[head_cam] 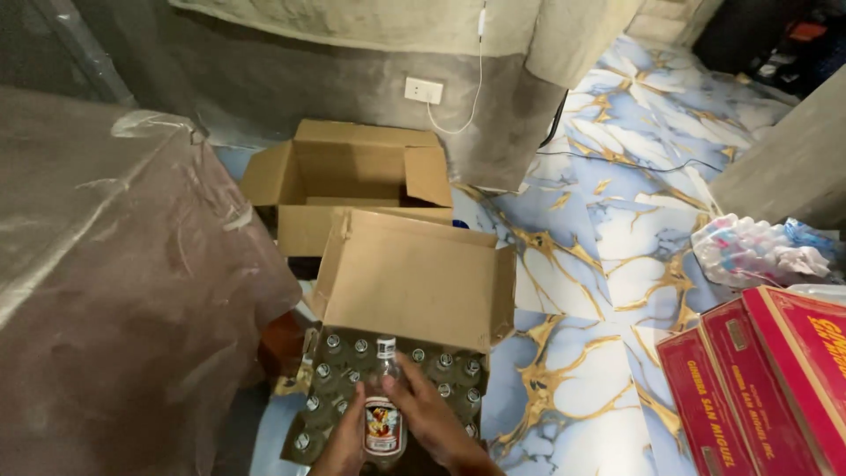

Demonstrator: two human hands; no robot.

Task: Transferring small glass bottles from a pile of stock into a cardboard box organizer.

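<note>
both sets of fingers (414, 388) are wrapped round a clear glass bottle (384, 414) with a red label and pale cap, left hand (345, 448) low on its side, right hand (434, 421) across its front. it stands upright just above the open carton (414, 282) of capped bottles (352, 370). it looks like one bottle is being lifted clear; the next move needs a steady straight pull away from its neighbours. an empty box (352, 176) sits behind on the marble floor (599, 264)

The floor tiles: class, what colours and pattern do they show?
The floor tiles are white and blue marble with gold veins, clearest in the head view.
</note>
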